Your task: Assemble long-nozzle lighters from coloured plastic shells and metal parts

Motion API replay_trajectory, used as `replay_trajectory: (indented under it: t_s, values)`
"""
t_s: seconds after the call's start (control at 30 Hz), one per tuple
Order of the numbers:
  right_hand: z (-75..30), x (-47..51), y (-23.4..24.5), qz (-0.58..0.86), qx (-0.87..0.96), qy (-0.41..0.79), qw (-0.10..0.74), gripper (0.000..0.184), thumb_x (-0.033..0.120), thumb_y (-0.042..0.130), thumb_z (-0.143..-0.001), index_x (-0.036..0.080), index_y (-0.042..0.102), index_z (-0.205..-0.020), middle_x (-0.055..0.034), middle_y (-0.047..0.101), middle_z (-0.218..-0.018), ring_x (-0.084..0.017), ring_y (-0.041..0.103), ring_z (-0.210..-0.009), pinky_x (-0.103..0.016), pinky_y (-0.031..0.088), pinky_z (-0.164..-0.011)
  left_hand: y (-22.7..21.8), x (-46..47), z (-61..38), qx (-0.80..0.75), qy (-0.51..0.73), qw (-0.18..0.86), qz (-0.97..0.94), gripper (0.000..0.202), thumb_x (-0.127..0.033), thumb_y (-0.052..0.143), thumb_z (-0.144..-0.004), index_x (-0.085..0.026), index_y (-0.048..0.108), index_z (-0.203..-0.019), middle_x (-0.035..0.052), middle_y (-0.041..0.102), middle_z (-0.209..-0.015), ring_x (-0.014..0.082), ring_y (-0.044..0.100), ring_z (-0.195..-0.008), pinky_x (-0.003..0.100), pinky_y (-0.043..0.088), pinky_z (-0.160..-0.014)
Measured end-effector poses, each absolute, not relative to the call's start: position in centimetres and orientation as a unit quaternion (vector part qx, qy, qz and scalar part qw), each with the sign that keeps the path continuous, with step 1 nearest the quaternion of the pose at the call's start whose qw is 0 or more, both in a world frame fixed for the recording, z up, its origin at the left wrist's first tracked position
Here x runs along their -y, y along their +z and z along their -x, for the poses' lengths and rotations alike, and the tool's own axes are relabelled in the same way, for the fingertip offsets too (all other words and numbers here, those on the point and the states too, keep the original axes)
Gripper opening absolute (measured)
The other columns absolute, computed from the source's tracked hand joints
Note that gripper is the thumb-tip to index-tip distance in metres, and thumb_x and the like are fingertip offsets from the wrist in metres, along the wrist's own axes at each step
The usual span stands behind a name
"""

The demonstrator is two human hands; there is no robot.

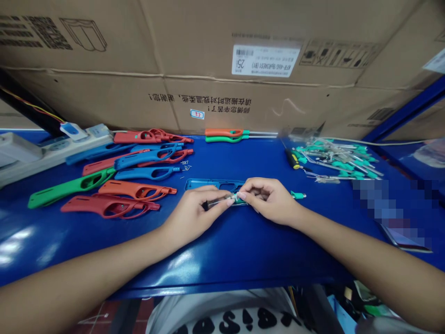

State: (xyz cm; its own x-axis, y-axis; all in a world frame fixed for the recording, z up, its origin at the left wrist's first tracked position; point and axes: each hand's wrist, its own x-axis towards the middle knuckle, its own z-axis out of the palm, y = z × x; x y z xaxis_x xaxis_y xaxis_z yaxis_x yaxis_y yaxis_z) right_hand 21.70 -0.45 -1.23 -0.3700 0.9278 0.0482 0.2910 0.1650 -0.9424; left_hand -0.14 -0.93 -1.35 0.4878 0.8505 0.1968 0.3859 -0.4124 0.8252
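Note:
My left hand and my right hand meet at the middle of the blue table. Both pinch a slim clear tube with a black end and a teal fitting. Its teal tip with a metal point sticks out past my right hand. Just behind my fingers lies a blue lighter shell half, open side up.
Red, blue, orange and green lighter shell halves lie in a group at the left. An orange and a green long-nosed lighter lie at the back. A pile of teal-tipped metal parts and a screwdriver sit right. Cardboard boxes stand behind.

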Motion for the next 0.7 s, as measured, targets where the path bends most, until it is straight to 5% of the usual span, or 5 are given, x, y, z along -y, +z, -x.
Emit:
replay_trajectory:
  t_s: [0.7]
  values:
    - [-21.79,0.39,-0.84,0.448,0.674,0.484,0.334,0.026,0.042,0.07,-0.082,0.017,0.062,-0.077,0.0016,0.055,-0.064,-0.01,0.044,-0.054,-0.023,0.036,-0.051,-1.59,1.13,0.11,-0.385,0.345,0.34,-0.786,0.021,-0.031,0.064,-0.095,-0.024,0.076,-0.111,0.0016,0.072,-0.091,0.0132,0.062,-0.073,0.025,0.047,-0.067]
